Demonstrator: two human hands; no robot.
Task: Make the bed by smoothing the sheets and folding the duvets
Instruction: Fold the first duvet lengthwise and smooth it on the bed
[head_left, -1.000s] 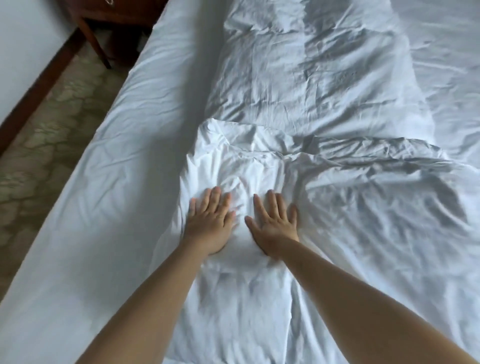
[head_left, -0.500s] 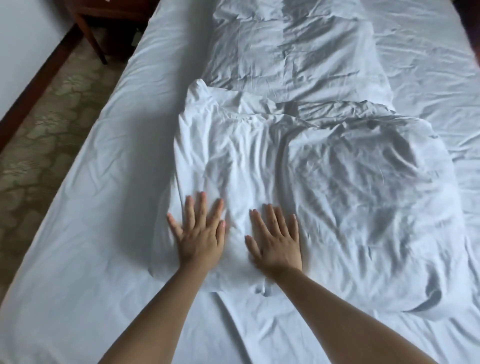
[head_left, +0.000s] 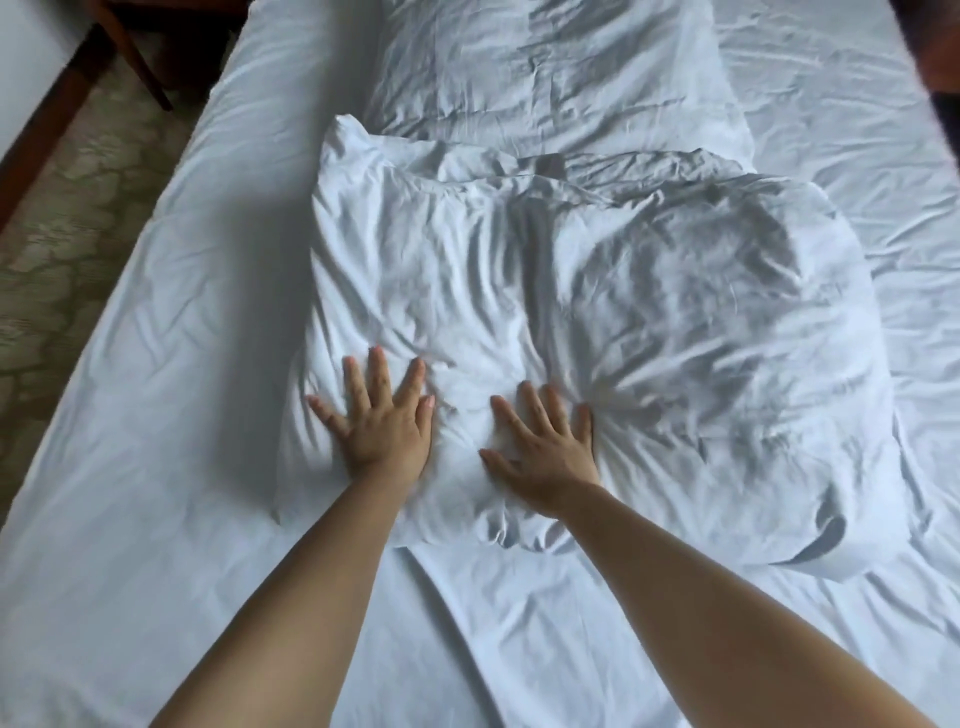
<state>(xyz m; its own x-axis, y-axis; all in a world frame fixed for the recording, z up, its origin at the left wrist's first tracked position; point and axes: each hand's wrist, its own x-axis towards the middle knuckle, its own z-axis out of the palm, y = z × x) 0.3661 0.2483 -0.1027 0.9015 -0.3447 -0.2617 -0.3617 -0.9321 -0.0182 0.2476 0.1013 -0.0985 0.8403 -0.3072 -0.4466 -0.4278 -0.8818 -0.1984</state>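
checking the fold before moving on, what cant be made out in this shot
- Head view: underside and inner layers of the folded duvet, hidden by its top layer.
- Cloth beneath the left hand and right hand, covered by the palms.
- Second duvet, cut off by the top edge.
- Wooden furniture, cropped at the corner.

One camera only, worn on the head, looking forward and steeply down along the bed (head_left: 156, 467) from its near end. Both bare forearms enter from about 6 o'clock, and the left hand (head_left: 382, 421) and right hand (head_left: 545, 457) lie close to centre frame on the folded duvet (head_left: 649, 312). The wide lens bends the bed's edges. A strip of floor (head_left: 67, 218) shows at 9 to 10 o'clock.
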